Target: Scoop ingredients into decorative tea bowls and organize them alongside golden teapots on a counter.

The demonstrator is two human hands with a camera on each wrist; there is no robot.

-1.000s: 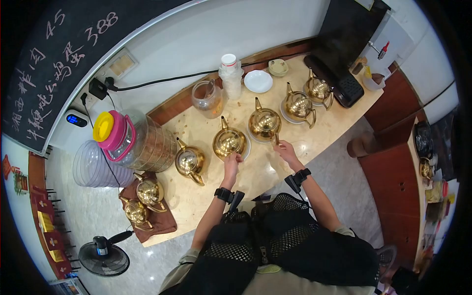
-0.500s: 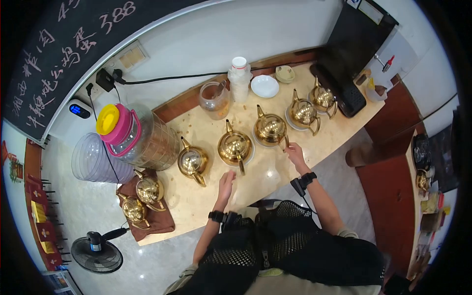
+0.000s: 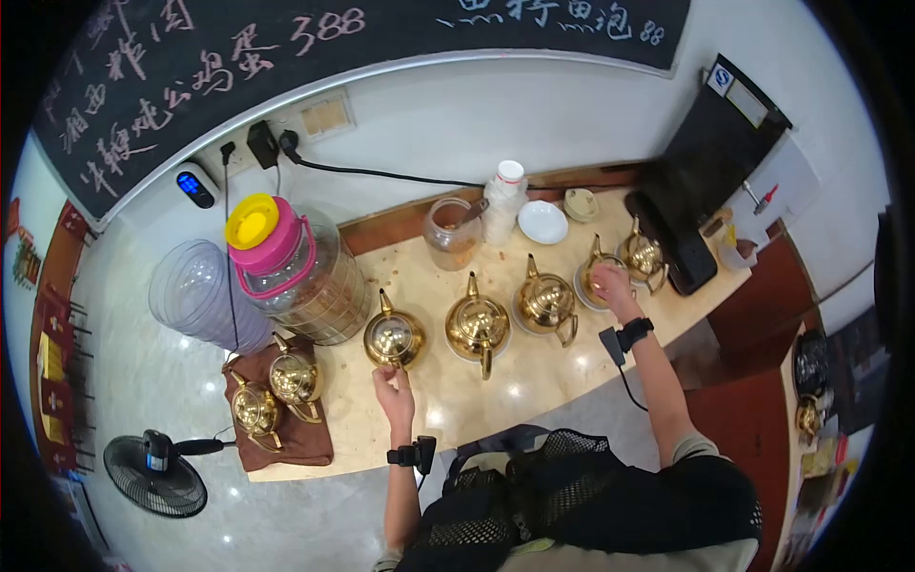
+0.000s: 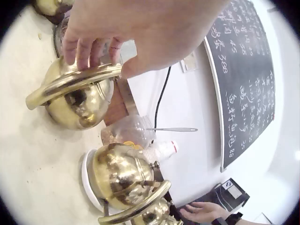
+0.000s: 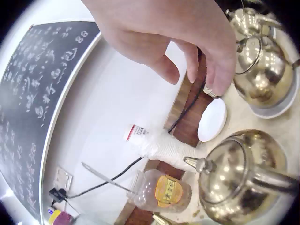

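My left hand (image 3: 394, 398) is at the handle of a gold teapot (image 3: 393, 336) on the table. In the left wrist view, its fingers (image 4: 83, 52) reach behind the arched handle (image 4: 75, 85) and the thumb lies against the handle's upper end. Farther right, my right hand (image 3: 610, 283) hovers over another gold teapot (image 3: 583, 286), partly hiding it. Its thumb and fingers hang apart with nothing between them in the right wrist view. Between the hands stand two more teapots, a left one (image 3: 477, 329) and a right one (image 3: 544, 300), each on a white saucer.
Another gold teapot (image 3: 644, 255) stands at the right beside a black device (image 3: 679, 250). A large jar with pink lid (image 3: 272, 250), small glass jar (image 3: 450, 240), stacked cups (image 3: 505, 205) and white dish (image 3: 543, 222) line the back. Two teapots sit on a brown cloth (image 3: 286, 453).
My left hand has left the neighbouring teapot's handle and moved left to this one. My right hand has let go of a teapot handle and moved right over the following teapot. The head view has shifted.
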